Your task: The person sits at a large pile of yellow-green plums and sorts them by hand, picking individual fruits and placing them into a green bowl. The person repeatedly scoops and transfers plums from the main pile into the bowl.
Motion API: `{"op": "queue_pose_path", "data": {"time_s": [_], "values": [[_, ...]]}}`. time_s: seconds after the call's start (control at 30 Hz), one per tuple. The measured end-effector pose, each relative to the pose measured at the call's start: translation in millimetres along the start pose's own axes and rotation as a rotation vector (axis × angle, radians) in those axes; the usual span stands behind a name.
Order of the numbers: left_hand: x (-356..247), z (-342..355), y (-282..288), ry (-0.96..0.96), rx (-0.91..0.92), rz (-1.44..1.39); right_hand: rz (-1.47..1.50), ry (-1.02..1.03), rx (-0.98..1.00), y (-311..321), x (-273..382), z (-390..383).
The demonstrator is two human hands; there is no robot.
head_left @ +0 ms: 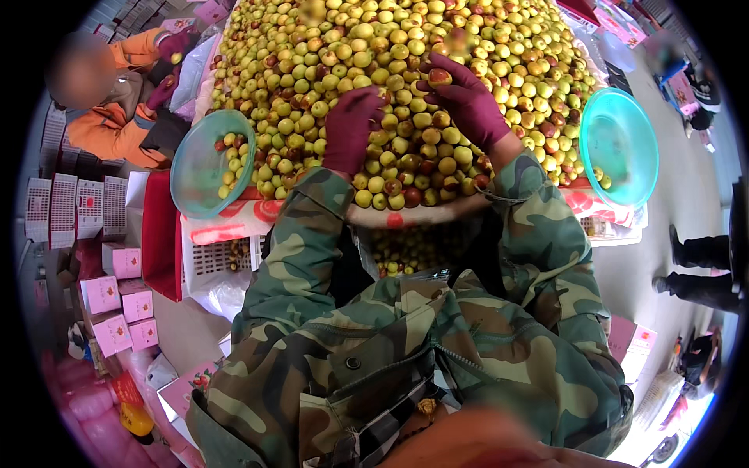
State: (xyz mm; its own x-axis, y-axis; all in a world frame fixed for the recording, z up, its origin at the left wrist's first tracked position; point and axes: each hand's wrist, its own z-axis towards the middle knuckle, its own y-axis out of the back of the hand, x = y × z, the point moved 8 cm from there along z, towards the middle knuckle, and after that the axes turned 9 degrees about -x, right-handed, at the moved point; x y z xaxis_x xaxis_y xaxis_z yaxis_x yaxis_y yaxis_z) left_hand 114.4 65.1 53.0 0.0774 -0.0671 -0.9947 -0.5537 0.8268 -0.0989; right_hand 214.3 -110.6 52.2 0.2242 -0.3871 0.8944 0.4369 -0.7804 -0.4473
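Observation:
A deep heap of yellow-green and reddish jujubes (296, 70) covers the table in front of me. My right hand (473, 108), in a maroon glove, has a red-tinged jujube (439, 76) between thumb and fingers, just over the heap. Over the middle of the heap is my left hand (350, 129), in a matching glove, its fingers curled inward. What those fingers hold, if anything, is hidden. Beside the heap on the left a turquoise basin (195, 171) contains several jujubes. Another turquoise basin (624, 144), at the right, has a few at its near edge.
A co-worker in an orange jacket (117, 140) handles fruit at the far left. Pink boxes (111, 334) and white crates (90, 212) are stacked on the left. Below the table's front edge more jujubes (413, 249) lie. Another person's legs (702, 269) show at right.

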Motion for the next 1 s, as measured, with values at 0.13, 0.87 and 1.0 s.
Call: {"op": "queue_pose_path", "data": {"time_s": [0.13,0.87,1.0], "values": [[6,-21,-37,0.159,0.245,-0.091,-0.248,0.23,0.044,-12,5,-7],[9,-1,-13,-0.107,0.327,-0.147,-0.361,0.407,-0.32,-51,-30,-74],[10,-13,-24,0.238,0.36,-0.472,-0.651,0.374,-0.391,-34,-26,-55]]}}
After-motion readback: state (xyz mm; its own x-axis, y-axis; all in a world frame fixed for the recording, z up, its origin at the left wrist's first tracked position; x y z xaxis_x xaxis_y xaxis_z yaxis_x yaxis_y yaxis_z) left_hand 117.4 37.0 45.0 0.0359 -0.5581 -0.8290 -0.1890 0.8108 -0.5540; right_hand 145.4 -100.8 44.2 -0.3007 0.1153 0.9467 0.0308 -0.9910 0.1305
